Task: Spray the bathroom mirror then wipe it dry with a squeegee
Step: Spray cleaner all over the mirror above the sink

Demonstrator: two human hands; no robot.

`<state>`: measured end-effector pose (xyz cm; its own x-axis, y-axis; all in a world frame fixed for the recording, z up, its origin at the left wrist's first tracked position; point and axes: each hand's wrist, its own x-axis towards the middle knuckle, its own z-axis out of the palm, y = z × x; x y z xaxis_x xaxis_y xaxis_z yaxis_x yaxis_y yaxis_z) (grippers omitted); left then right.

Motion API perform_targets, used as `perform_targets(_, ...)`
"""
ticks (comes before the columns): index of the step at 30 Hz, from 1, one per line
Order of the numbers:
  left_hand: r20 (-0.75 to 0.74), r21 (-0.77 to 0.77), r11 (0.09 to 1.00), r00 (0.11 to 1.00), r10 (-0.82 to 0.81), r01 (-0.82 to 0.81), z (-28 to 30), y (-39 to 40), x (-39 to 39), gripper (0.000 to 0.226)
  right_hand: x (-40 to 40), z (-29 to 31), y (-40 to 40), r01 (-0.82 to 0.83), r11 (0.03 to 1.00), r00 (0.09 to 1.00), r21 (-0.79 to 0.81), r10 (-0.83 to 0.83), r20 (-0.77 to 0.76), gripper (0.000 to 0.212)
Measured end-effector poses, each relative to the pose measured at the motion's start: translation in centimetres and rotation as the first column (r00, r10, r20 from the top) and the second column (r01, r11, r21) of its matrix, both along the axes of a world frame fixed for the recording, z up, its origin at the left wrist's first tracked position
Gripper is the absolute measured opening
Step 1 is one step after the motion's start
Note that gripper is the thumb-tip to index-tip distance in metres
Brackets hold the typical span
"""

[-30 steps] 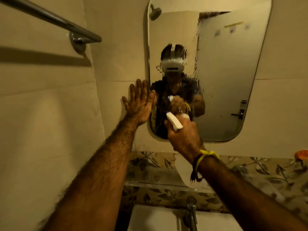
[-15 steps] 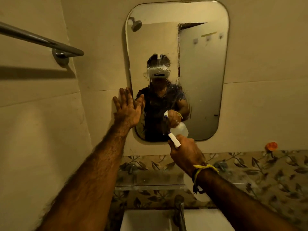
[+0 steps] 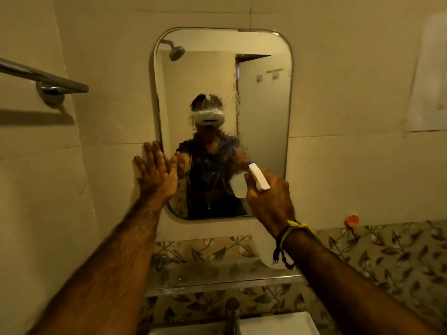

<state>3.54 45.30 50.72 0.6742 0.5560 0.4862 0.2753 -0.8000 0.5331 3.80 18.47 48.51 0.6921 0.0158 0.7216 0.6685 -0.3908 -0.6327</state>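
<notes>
A rounded rectangular mirror (image 3: 263,122) hangs on the cream tiled wall. Its middle and lower left are wet with droplets and runs. My left hand (image 3: 157,174) lies flat with straight fingers against the wall at the mirror's left edge, the thumb touching the glass. My right hand (image 3: 268,197) grips a white spray bottle (image 3: 258,177) in front of the mirror's lower right part, nozzle toward the glass. No squeegee is in view.
A metal towel bar (image 3: 46,78) sticks out from the left wall. Below the mirror runs a glass shelf (image 3: 217,281) over leaf-patterned tiles, with a tap (image 3: 232,313) and a white basin (image 3: 278,325) underneath. An orange object (image 3: 352,220) sits at the right.
The view has pulled back and up, showing the whole mirror. My right hand has carried the spray bottle from the mirror's lower middle to its lower right. My left hand stays on the wall.
</notes>
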Motion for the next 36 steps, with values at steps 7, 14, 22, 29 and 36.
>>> perform_targets(7, 0.001, -0.037, 0.999, 1.0, 0.012, -0.012, -0.3, -0.5, -0.4, 0.076, 1.7, 2.0, -3.3, 0.122, 0.98, 0.992, 0.157, -0.114, -0.056, 0.014)
perform_targets(14, -0.049, 0.059, 0.998, 0.998, 0.034, -0.031, -1.5, 0.0, -0.8, 0.077, 2.2, -2.2, -4.2, 0.162, 0.982, 0.961, 0.101, -0.134, -0.242, 0.022)
perform_targets(22, -0.061, 0.268, 0.963, 0.998, 0.031, -0.014, -5.3, 2.7, -1.9, 0.086, 2.3, -7.7, -2.5, 0.124, 0.987, 0.923, -0.105, -0.153, -0.352, 0.026)
perform_targets(29, -0.003, 0.243, 0.97, 1.0, 0.024, -0.023, -6.2, 4.2, -0.1, 0.082, 0.8, -8.8, 1.5, -0.014, 0.98, 0.943, -0.2, -0.054, -0.328, 0.02)
perform_targets(36, 0.008, 0.253, 0.967, 1.0, 0.017, -0.019, -6.2, 4.2, -0.3, 0.085, -1.1, -8.8, 7.2, -0.108, 0.95, 0.962, -0.293, 0.025, -0.272, 0.024)
